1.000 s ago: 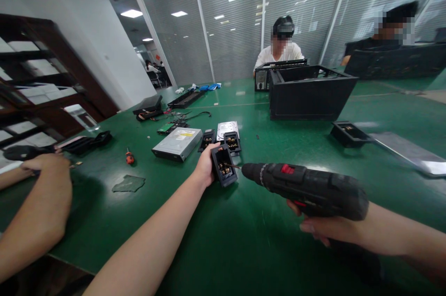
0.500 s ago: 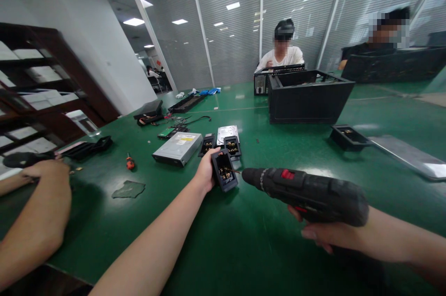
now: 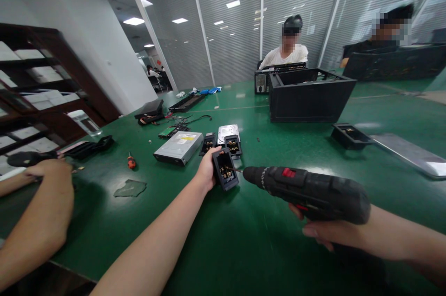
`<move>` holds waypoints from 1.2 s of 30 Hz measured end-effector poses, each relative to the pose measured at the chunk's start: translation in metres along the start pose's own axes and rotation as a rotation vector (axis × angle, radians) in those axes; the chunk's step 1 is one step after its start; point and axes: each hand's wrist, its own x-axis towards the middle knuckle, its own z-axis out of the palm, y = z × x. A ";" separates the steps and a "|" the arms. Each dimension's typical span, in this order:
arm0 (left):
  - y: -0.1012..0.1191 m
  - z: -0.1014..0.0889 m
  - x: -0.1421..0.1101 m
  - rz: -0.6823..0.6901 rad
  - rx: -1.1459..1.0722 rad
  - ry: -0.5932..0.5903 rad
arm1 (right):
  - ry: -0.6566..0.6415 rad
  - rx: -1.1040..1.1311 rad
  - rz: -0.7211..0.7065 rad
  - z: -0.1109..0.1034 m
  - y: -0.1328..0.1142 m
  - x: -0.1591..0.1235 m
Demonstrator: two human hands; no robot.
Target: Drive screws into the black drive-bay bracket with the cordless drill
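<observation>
My left hand (image 3: 207,171) grips the side of a small black open box (image 3: 226,180) with brass-coloured metal parts inside, tilted toward me above the table. In my right hand (image 3: 334,233) is a black cordless drill (image 3: 310,192) with red switches, pointing left. Its thin bit (image 3: 237,170) reaches into the box's opening; what the tip touches is too small to tell. Just behind my left hand lie two similar black boxes, one on the left (image 3: 208,143) and one on the right (image 3: 232,146), close to a silver hard drive (image 3: 228,132).
A silver optical drive (image 3: 179,147), a red-black screwdriver (image 3: 131,161) and a greenish flat shard (image 3: 130,188) lie to the left. A co-worker's arm (image 3: 52,198) is at far left. A black computer case (image 3: 310,98) stands ahead; another black box (image 3: 350,136) and a flat metal panel (image 3: 411,153) are right.
The view tilted up slightly early on and is nearly steady since. My hands, the drill and the box keep almost the same positions, with the bit still at the box's opening.
</observation>
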 end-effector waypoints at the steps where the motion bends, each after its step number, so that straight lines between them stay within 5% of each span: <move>1: 0.000 0.000 0.000 0.002 0.003 0.002 | -0.003 0.002 0.001 0.000 0.000 0.000; 36: 0.002 0.004 -0.002 -0.014 -0.013 0.026 | -0.010 -0.022 -0.015 -0.002 0.005 0.001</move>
